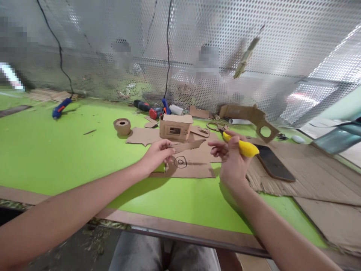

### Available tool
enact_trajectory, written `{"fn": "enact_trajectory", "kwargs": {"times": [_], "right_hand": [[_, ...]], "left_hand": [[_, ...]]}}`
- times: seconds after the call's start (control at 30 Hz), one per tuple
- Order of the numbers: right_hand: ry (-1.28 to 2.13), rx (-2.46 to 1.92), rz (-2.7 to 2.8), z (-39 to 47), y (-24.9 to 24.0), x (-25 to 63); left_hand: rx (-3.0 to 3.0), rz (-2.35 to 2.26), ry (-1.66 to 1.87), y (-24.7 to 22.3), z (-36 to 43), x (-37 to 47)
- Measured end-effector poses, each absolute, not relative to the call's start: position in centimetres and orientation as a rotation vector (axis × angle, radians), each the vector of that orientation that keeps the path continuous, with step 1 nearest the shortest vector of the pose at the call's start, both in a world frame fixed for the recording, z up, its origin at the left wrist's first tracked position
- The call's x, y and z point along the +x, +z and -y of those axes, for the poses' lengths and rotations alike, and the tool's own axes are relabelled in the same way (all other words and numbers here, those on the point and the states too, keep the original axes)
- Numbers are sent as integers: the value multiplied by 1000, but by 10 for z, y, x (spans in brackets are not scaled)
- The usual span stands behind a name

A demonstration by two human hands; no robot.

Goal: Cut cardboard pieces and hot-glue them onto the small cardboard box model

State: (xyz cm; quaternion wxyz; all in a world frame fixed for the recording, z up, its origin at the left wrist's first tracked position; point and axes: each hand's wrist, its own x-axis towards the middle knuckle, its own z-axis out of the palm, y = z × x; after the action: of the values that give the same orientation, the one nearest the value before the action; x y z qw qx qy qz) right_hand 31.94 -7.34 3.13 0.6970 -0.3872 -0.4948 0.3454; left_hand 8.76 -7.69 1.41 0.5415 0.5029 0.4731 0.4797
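Note:
My left hand (159, 155) pinches one end of a narrow, rough-edged cardboard strip (190, 145), holding it above the bench. In my right hand (234, 162) is a yellow-handled tool (242, 145); its short dark tip points away to the left, and its exact kind is unclear. Some fingers of that hand reach toward the strip's free end, apart from it. Beneath both lies a cardboard sheet (197, 170) with a round shape drawn inside a larger outline. Just behind the strip stands a small cardboard box model (166, 131) with a window-like opening.
A round cardboard pot (123, 130) stands left of the box. Two glue guns (61, 108) (166, 106) and a drill (145, 106) lie farther back. To the right are a dark phone (275, 163), large cardboard sheets (318, 171) and a holed cardboard piece (251, 113). A perforated metal screen (186, 49) rises behind.

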Motion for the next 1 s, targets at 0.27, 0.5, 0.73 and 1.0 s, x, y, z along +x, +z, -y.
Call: {"fn": "enact_trajectory", "kwargs": {"times": [0.27,0.5,0.73,1.0], "right_hand": [[841,-871,898,70,35,322],[1064,-852,829,65,37,323],[1098,-838,885,72,35,317],[1027,-936,936,76,31,315]], "left_hand": [[1215,-1159,1166,16,76,87],[1210,-1169,1169,16,76,87],[1236,-1175,1156,16,76,88],[1355,-1144,1053,11,80,85]]}}
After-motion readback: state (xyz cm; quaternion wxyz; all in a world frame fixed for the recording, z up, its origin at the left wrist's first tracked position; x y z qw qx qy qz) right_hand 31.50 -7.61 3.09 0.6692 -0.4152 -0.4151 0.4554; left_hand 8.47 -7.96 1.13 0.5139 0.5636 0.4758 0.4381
